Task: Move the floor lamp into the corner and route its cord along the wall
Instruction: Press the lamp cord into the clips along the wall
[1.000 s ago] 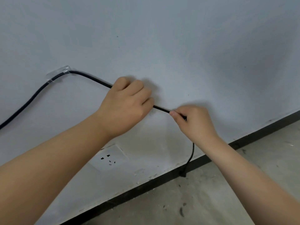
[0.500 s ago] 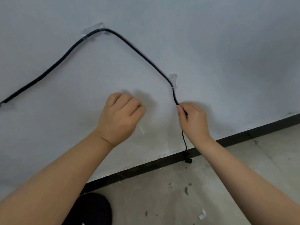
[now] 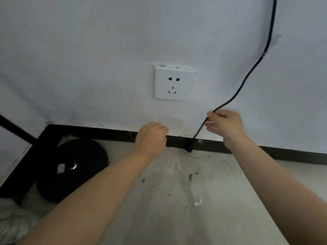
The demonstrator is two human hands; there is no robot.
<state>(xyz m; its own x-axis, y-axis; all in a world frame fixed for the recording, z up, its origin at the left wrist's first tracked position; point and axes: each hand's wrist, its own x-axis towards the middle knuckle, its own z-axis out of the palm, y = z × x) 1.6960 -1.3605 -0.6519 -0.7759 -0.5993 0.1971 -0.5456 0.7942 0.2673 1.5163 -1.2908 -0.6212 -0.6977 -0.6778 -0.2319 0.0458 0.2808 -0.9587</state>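
The black lamp cord (image 3: 247,75) runs down the white wall from the top right, passing under a clear clip (image 3: 265,53). My right hand (image 3: 225,125) pinches the cord between thumb and fingers just above the baseboard. Below my grip the cord drops to its black plug (image 3: 189,146), which hangs at the baseboard. My left hand (image 3: 151,138) is curled into a loose fist near the wall, holding nothing that I can see. The lamp's round black base (image 3: 70,168) stands on the floor in the corner at the left.
A white wall socket (image 3: 174,84) sits on the wall above my left hand. A black baseboard (image 3: 283,154) runs along the wall's foot. Scraps of white paper (image 3: 197,202) and dirt lie on the concrete floor. White cloth (image 3: 12,225) lies at the bottom left.
My view has swung down and left, bringing the socket and lamp base into sight. My right hand has slid lower along the cord. My left hand has dropped toward the baseboard.
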